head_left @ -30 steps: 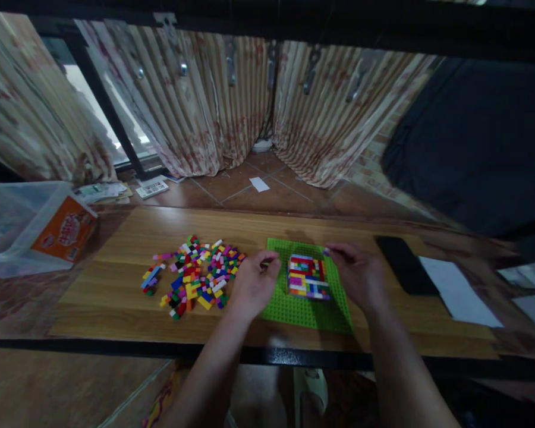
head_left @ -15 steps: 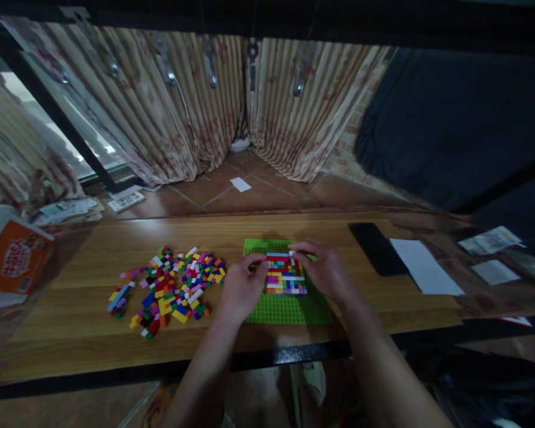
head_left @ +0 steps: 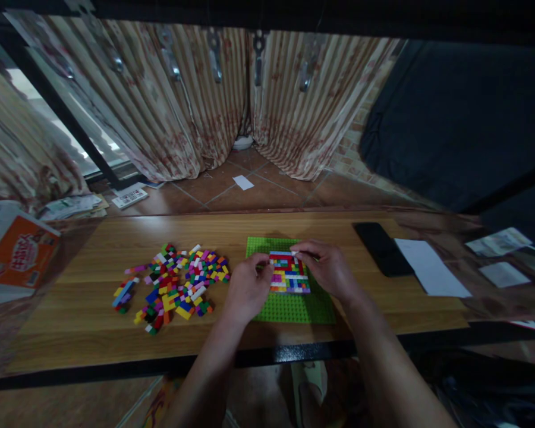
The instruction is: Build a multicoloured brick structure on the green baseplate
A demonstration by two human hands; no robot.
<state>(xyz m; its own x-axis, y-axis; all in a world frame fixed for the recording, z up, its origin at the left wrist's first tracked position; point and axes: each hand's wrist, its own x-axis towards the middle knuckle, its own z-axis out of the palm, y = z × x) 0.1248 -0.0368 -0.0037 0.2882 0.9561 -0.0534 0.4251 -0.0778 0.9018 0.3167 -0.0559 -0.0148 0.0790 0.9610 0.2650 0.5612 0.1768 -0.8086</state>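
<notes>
Curtains [head_left: 196,107] hang behind a wooden surface [head_left: 84,321]. On it lies one green plate [head_left: 294,310], carrying one multicoloured build [head_left: 289,276]. Right hand [head_left: 326,267] is at the build's far right corner, its grip pinched on one small white brick [head_left: 294,254], as far as this dim view shows. Left hand [head_left: 249,285] is at the build's left edge; whether its grip holds anything, I cannot tell. For a good fit, the brick should be squared up and pressed straight down, the opposite side braced. Count also one phone [head_left: 382,249], one sheet [head_left: 432,268] just beside it, and loose bricks [head_left: 169,303] left of the plate, too overlapped to number.
</notes>
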